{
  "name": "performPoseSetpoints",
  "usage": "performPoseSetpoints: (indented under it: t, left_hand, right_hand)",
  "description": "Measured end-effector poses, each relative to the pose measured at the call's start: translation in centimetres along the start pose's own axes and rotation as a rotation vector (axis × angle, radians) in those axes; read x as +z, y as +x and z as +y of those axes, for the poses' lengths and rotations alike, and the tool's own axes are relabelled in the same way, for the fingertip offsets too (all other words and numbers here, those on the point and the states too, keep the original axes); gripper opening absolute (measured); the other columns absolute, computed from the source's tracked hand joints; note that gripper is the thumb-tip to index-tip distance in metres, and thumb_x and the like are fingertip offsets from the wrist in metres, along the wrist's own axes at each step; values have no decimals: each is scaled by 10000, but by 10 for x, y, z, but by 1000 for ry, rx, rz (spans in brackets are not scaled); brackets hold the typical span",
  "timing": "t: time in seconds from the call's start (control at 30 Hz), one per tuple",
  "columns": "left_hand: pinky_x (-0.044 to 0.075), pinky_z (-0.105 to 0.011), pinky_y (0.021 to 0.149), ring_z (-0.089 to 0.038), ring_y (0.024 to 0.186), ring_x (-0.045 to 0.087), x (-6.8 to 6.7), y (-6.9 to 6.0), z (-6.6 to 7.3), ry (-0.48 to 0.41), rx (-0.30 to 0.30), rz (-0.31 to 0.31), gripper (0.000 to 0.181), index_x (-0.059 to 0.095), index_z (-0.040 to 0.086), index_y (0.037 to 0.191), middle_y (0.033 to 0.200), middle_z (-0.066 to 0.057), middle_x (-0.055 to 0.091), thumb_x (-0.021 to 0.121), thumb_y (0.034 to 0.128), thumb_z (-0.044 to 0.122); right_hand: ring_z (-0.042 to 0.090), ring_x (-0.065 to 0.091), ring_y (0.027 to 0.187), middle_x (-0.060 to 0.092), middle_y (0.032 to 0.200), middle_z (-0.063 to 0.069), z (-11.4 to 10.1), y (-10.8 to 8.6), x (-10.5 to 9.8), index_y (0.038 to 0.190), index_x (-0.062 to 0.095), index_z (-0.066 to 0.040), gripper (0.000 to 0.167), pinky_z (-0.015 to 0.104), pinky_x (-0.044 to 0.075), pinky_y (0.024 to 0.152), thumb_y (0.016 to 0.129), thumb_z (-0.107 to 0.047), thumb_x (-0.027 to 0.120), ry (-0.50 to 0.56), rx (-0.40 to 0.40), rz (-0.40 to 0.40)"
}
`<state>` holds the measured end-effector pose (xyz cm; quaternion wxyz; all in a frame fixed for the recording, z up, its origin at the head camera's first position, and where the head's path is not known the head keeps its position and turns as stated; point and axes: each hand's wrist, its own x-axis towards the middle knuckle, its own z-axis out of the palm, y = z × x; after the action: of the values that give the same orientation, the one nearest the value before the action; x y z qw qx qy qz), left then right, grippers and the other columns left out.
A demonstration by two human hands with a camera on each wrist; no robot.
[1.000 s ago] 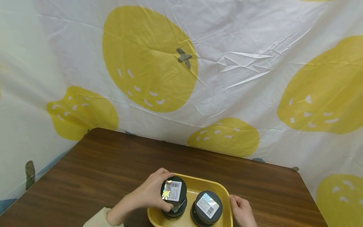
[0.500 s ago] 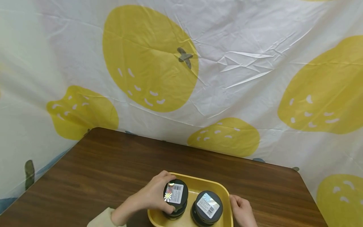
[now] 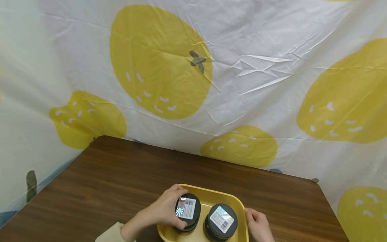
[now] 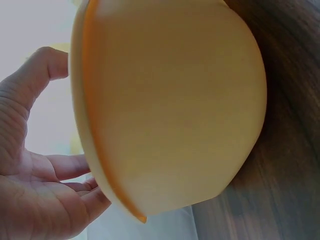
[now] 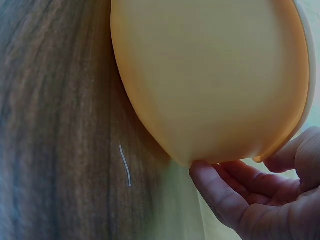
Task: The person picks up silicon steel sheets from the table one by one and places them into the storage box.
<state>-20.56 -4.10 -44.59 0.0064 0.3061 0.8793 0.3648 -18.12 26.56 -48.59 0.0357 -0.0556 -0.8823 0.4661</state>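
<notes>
A yellow tray (image 3: pixel 213 194) holds two stacks of round black jars with white labels and shiny stickers. My left hand (image 3: pixel 169 207) reaches over the tray's left side, thumb and fingers round the top jar (image 3: pixel 188 206) of the left stack. The jar beneath it is mostly hidden. To the right stands the other stack, its top jar (image 3: pixel 223 218) untouched. My right hand (image 3: pixel 258 223) grips the tray's right edge. In the right wrist view its fingers (image 5: pixel 220 192) lie under the tray wall (image 5: pixel 210 85). The left wrist view shows the tray's outer wall (image 4: pixel 170 105), which hides the jars.
The tray stands on a dark brown wooden table (image 3: pixel 127 171). Behind the table hangs a white cloth (image 3: pixel 248 90) printed with large yellow fruit. A thin white strand (image 5: pixel 125 166) lies on the wood in the right wrist view.
My left hand has moved slightly right and down with the top jar, which now sits more squarely over the jar below. The right hand and tray have stayed in place.
</notes>
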Motion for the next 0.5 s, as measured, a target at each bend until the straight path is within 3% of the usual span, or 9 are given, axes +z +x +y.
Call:
performPoseSetpoints:
  t: [0.23, 0.5]
  left_hand:
    - [447, -330, 827, -219, 928, 488, 2, 1, 0, 9, 0, 2, 784, 566, -92, 1155, 1036, -42, 497, 844, 497, 230]
    - [448, -307, 832, -201, 928, 482, 6, 2, -4, 30, 0, 6, 786, 572, -90, 1148, 1028, -33, 493, 842, 484, 232]
  right_hand:
    - [101, 535, 661, 635, 730, 81, -1, -1, -1, 912, 672, 71, 298, 224, 442, 638, 973, -127, 459, 30, 17, 4]
    - [103, 563, 720, 668, 788, 95, 2, 1, -1, 944, 677, 77, 310, 229, 456, 679, 980, -136, 455, 13, 1, -7]
